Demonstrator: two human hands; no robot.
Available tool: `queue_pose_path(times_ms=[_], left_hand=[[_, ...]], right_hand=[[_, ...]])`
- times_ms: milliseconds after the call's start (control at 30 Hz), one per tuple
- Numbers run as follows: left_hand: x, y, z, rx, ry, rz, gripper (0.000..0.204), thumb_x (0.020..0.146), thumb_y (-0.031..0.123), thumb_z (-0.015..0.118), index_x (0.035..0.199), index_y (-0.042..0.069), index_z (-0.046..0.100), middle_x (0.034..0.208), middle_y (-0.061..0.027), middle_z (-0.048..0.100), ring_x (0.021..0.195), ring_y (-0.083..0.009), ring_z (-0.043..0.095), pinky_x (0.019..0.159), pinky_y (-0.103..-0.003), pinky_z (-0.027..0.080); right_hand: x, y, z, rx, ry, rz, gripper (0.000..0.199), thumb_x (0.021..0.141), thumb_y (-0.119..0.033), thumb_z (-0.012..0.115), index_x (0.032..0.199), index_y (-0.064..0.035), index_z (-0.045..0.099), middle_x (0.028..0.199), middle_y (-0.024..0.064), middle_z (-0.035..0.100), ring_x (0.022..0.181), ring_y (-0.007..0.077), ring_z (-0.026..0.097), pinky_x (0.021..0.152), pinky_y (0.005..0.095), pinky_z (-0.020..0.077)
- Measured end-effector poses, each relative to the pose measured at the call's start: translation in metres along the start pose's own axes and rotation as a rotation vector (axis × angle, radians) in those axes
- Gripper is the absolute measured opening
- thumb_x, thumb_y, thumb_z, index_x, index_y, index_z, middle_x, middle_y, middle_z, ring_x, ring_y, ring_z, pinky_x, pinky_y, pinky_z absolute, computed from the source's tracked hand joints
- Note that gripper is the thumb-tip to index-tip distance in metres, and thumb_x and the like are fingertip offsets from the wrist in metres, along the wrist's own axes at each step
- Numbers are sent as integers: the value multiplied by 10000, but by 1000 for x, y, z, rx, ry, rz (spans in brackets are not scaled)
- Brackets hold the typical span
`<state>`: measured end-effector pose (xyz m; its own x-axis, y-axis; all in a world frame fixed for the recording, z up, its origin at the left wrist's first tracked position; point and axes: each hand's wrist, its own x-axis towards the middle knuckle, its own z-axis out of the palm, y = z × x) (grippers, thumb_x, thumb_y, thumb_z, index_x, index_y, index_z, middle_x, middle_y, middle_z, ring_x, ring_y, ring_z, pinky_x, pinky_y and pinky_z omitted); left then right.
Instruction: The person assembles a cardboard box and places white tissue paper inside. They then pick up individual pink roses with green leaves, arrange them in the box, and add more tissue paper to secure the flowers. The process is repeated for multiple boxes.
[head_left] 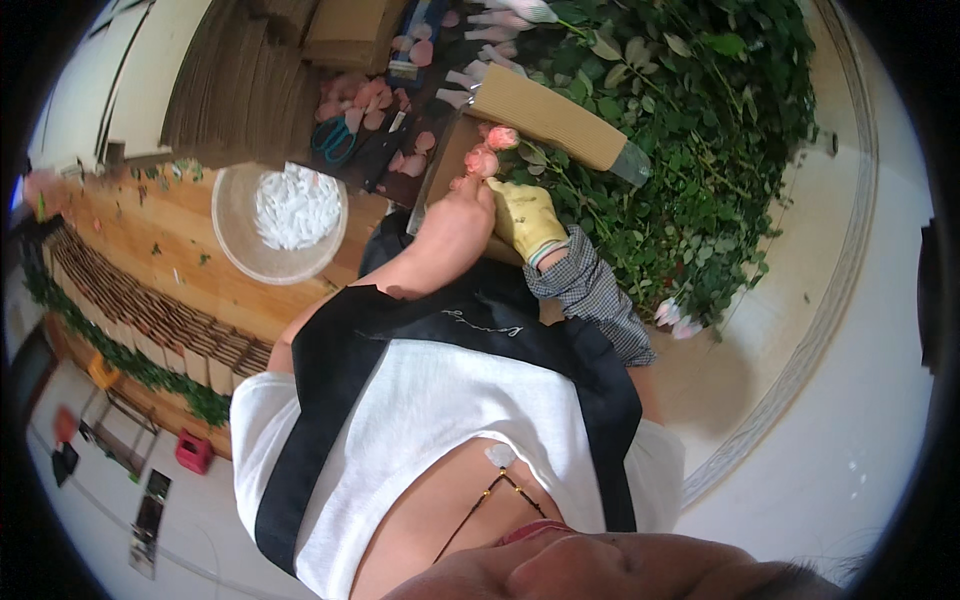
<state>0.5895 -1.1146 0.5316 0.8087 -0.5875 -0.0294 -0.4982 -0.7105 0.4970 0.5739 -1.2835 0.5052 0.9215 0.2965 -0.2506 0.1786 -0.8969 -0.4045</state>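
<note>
My bare left hand is closed at the fingertips on the lowest of a small row of pink roses. Right beside it, my right hand wears a stained yellow glove and a checked sleeve cover. Its fingers curl in and meet the left fingertips, and what they hold is hidden. The blooms lie over the edge of an open cardboard box in front of me. A corrugated cardboard sheet slants just beyond them, with leafy stems running off to the right.
A large heap of green rose stems fills the right side. Net-wrapped roses lie at the far edge. Teal scissors and loose pink petals are on the dark table. At left stands a clear tub of white pieces.
</note>
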Motion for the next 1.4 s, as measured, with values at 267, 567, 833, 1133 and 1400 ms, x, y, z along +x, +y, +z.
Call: queue_pose_path(times_ms=[267,567,833,1133,1400], left_hand=[[-8,24,40,280,41,-48,93,804,138,605,792,49,584,889,-123,615,651,-190,631,473,-275,497],[12,34,26,504,68,-125,321,838,211,547,986,-39,682,1112,-255,605,989,-325,552,864,-374,446],[9,26,40,295,27,-106,272,827,180,577,956,-27,696,1198,-298,622,1032,-334,601,687,-386,543],[38,-55,5,-470,249,-268,244,837,178,749,1002,16,672,993,-162,665,992,-353,642,858,-456,529],[55,-88,78,-585,129,-287,485,799,366,819,1165,75,691,1402,-234,460,1317,-400,434,1097,-451,375]], right_hand=[[7,-3,-31,315,139,490,272,941,-356,641,1057,-117,699,929,179,711,883,389,682,764,464,540],[17,-4,-28,118,62,224,270,932,-335,620,1045,-89,634,912,182,699,865,408,664,748,481,522],[21,10,-23,156,25,341,428,898,-322,700,1246,-83,632,908,120,718,805,292,695,733,387,543],[11,3,-20,202,224,282,322,886,-317,709,1066,-65,621,920,176,685,871,389,658,744,476,526],[-1,-11,-43,106,416,167,313,869,-235,684,1132,-75,633,920,162,678,860,378,656,742,476,531]])
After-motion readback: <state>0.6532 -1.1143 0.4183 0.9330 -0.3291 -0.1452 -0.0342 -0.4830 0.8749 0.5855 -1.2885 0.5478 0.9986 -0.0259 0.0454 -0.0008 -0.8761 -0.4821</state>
